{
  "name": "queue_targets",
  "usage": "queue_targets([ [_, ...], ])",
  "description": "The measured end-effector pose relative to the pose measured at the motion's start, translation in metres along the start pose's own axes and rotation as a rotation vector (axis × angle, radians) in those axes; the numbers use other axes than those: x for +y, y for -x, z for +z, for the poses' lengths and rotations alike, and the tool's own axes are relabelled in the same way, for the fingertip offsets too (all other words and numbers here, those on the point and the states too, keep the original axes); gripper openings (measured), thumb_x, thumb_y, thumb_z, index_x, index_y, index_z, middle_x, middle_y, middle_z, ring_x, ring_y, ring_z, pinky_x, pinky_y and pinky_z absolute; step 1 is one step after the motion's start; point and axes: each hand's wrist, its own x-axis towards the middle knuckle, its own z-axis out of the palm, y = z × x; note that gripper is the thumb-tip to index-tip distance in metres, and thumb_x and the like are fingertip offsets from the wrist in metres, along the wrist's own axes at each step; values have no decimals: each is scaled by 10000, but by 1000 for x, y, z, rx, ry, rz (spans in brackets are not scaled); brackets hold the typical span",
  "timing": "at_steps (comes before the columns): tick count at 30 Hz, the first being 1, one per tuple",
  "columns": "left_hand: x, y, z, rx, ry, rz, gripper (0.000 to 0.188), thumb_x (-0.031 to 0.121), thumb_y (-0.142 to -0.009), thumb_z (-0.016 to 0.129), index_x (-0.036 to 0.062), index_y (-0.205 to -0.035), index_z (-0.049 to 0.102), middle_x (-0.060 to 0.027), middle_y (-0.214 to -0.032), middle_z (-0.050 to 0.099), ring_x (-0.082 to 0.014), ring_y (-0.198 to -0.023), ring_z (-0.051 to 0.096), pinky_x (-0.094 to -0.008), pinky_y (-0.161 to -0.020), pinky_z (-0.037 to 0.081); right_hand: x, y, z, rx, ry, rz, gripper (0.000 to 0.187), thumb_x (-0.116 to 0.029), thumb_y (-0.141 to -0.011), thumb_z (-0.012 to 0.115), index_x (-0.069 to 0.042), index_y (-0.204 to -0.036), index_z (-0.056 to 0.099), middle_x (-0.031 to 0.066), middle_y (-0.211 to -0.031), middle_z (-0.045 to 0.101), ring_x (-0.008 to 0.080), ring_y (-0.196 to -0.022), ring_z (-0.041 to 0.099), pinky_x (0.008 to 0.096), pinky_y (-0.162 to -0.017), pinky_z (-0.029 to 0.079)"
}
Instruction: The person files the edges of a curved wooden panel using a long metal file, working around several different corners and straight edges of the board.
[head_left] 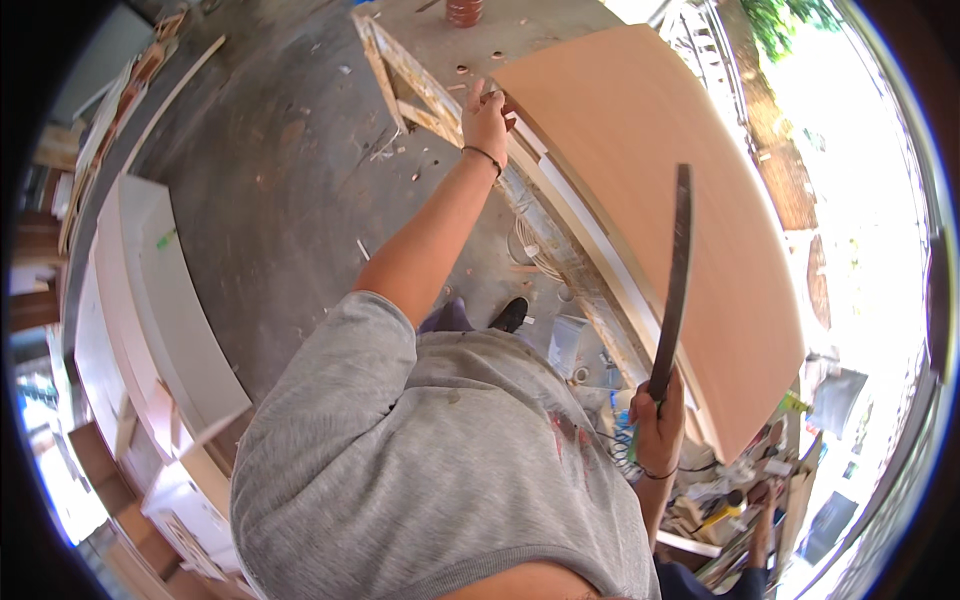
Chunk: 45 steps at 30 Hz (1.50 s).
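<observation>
A large tan wooden board (690, 170) lies flat on a wooden frame (425, 95). My left hand (485, 118) reaches out along a straight arm and grips the board's corner at its near edge; a dark band circles that wrist. My right hand (657, 420) is closed around the lower end of a long, thin, dark flat strip (679, 270). The strip stands up across the board's surface, slightly curved. My grey shirt fills the lower middle of the view.
The grey concrete floor (270, 170) carries wood chips. Pale panels (150, 300) are stacked at the left. Under the board's near edge sit clutter, cables and small tools (720, 500). A dark shoe (512, 314) shows by the frame. A reddish cylinder (464, 10) stands at the top.
</observation>
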Motion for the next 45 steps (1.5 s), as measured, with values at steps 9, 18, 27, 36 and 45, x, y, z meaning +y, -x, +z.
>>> queue_targets([
  [9, -11, -10, -29, 151, -196, 136, 508, 495, -979, 454, 2, -1057, 550, -52, -978, 590, -179, -904, 566, -303, -785, 444, -127, -199, -9, -544, 638, -313, 548, -8, -901, 514, -67, -1433, 396, 185, -829, 612, 317, -721, 627, 369, -729, 493],
  [18, -17, -67, -6, 12, 65, -47, 703, 655, -910, 463, 2, -1152, 566, -56, -974, 603, -131, -859, 571, -276, -767, 481, -214, -316, 78, -777, 1066, -291, 479, -37, -917, 461, -106, -1391, 440, 232, -685, 589, 378, -632, 604, 465, -666, 446],
  [27, -28, -73, -9, -32, 136, 8, 503, 506, -885, 616, 40, -1061, 552, -44, -771, 616, -97, -635, 543, -228, -588, 438, -217, -324, 97, -820, 1198, -143, 459, -42, -919, 456, -122, -1366, 387, 226, -625, 578, 406, -630, 618, 502, -638, 460],
  [36, -47, -86, -19, -35, 115, 13, 439, 493, -908, 558, 102, -1107, 542, -25, -935, 583, -122, -855, 521, -263, -643, 462, -200, -324, 106, -832, 1111, -109, 453, -41, -919, 448, -115, -1360, 378, 218, -604, 565, 388, -596, 607, 495, -610, 451],
  [45, -16, -99, -11, 70, 112, 62, 531, 509, -972, 446, 12, -1061, 611, -67, -1021, 588, -170, -1027, 504, -302, -970, 362, -247, -320, 97, -798, 1113, -3, 454, -50, -932, 431, -115, -1378, 388, 187, -554, 528, 344, -517, 571, 461, -586, 436],
])
